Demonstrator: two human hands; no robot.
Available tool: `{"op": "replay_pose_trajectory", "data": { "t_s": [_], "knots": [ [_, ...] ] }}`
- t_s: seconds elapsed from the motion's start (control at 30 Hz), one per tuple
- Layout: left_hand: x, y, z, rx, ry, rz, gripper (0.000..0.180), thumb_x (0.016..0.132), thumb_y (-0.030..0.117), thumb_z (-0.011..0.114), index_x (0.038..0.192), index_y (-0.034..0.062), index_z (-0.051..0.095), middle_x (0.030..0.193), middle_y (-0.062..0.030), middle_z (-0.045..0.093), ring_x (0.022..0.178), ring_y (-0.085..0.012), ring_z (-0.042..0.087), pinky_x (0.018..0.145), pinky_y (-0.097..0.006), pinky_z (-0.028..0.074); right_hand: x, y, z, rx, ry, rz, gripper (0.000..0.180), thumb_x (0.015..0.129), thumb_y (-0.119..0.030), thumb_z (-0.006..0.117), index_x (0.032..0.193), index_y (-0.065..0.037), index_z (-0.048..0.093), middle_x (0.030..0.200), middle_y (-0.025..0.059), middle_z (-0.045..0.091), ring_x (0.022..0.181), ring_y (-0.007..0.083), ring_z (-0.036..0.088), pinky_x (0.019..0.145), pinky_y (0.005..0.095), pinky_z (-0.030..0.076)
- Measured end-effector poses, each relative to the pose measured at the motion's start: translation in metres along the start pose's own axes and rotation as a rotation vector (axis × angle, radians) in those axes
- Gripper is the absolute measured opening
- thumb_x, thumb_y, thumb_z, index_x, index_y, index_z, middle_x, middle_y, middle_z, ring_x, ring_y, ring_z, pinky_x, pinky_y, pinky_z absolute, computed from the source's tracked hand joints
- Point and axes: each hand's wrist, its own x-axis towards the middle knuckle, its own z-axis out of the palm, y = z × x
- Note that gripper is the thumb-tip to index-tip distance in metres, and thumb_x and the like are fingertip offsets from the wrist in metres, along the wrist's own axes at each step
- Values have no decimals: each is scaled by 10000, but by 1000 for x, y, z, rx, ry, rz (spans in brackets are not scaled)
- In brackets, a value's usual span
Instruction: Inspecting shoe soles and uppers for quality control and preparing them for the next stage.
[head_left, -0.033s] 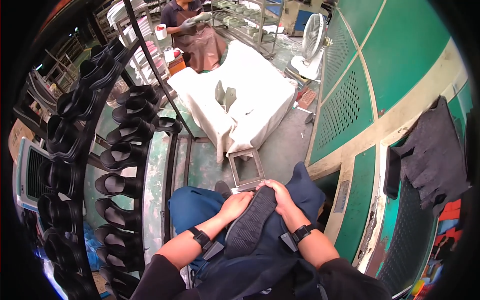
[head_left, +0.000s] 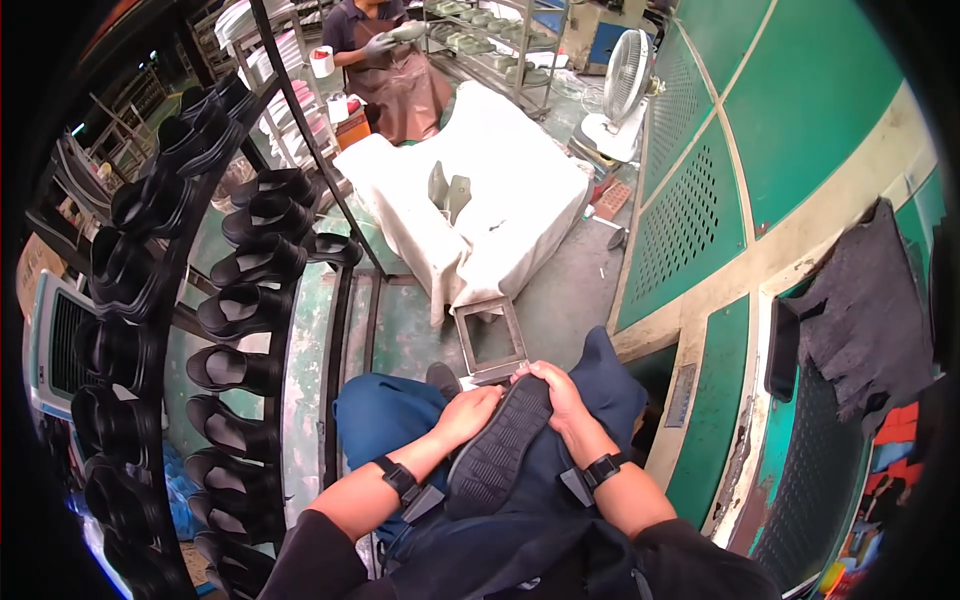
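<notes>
While the left hand [head_left: 468, 416] and right hand [head_left: 558, 392] grip its far edges, a black, ridged, elongated shoe sole [head_left: 497, 450] faces upward above the blue-trousered lap [head_left: 545, 472], seemingly fully formed, its handling apparently unfinished.

White cloth [head_left: 520, 150] glares, nearly washed out; upper left dim; green panels [head_left: 815, 120] bow toward the black rim.

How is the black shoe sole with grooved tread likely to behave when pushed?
The black, grooved shoe sole probably bends slightly rather than flops: its outline looks firm between the left hand and right hand. Its tread would likely resist slipping. Its broad, elongated shape makes rolling unlikely.
</notes>
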Motion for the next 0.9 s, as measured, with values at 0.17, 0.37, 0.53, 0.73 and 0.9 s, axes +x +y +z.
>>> {"op": "replay_pose_trajectory", "data": {
  "t_s": [0.17, 0.37, 0.53, 0.73, 0.9],
  "knots": [
    [-1, -8, -2, -279, -21, -28, 489, 1081, 335, 390, 1273, -39, 640, 1293, -154, 667, 1253, -226, 582, 1094, -329, 392, 0, 4, 8, -78, 28, 16, 222, 951, -163, 569, 959, 24, 686, 969, 134, 711, 915, 229, 683, 861, 334, 547],
    [1, -18, 9, -719, 38, -49, 551, 1052, 396, 449, 1469, 40, 492, 1493, -107, 506, 1403, -232, 434, 1163, -317, 311, -2, 11, 25, -39, -53, 47, 204, 962, -172, 564, 979, -7, 683, 970, 95, 709, 921, 189, 675, 888, 309, 528],
    [5, -7, 0, -1108, -118, -279, 687, 1019, 514, 491, 1537, 73, 394, 1513, -113, 449, 1331, -209, 486, 1118, -332, 377, 5, 13, 50, -124, -178, 30, 174, 977, -137, 558, 969, -18, 684, 1010, 40, 691, 962, 134, 640, 910, 259, 469],
    [14, 2, -17, -1337, 10, -320, 525, 952, 485, 596, 1343, 133, 594, 1076, -110, 683, 929, -207, 678, 794, -353, 563, 8, 20, 69, -412, -262, -89, 215, 947, -160, 610, 963, 12, 737, 990, 68, 727, 935, 140, 661, 854, 266, 502],
    [-6, 9, -15, -1279, 16, -485, 281, 941, 366, 605, 967, 93, 666, 872, -78, 685, 773, -214, 676, 704, -331, 562, -13, 30, 76, -333, -206, -54, 256, 948, -193, 590, 965, 13, 741, 947, 51, 730, 889, 112, 650, 827, 275, 492]
  ]
}}
